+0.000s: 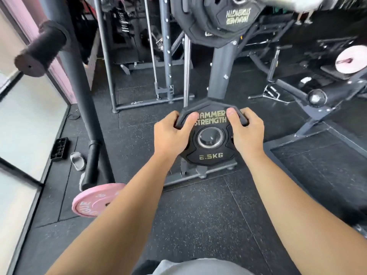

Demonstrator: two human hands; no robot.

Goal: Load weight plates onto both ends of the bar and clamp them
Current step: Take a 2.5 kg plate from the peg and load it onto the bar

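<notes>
- 2.5KG plate (211,135): black, Hammer Strength lettering, held face-up toward the camera in front of the storage rack post (219,70), above the rubber floor (198,215). Centre hole with its metal ring is visible and empty, so it isn't on any sleeve.
- left hand (171,134): fingers curled around the plate's upper-left grip slot, thumb flat on the face over the lettering. Clenched on the plate.
- right hand (247,132): same on the upper-right slot, thumb on the face, fingers wrapped behind the edge. Clenched on the plate.
- Above: larger black plates (214,20) hang on the rack, upside-down lettering.
- Lower left: pink plate (95,200) sits on the end of a dark bar (91,165) angled down toward the floor. Probably the bar to load; can't confirm. No clamp visible on it.
- Small black ribbed item (59,148) and a grey shoe (77,160) lie on the floor near that bar.
- Stage, my read: plate in hand, carry to the bar comes next; nothing clamped.
- Risks:
  - Both grips sit on the top half, so the bottom can swing and bang the rack post or base when turning.
  - Hole has to line up square with the sleeve; coming in tilted will jam it on the end.
  - Floor clutter beside the bar is a trip hazard with both hands occupied.
  - An unclamped plate on a sloped sleeve could slide.
</notes>
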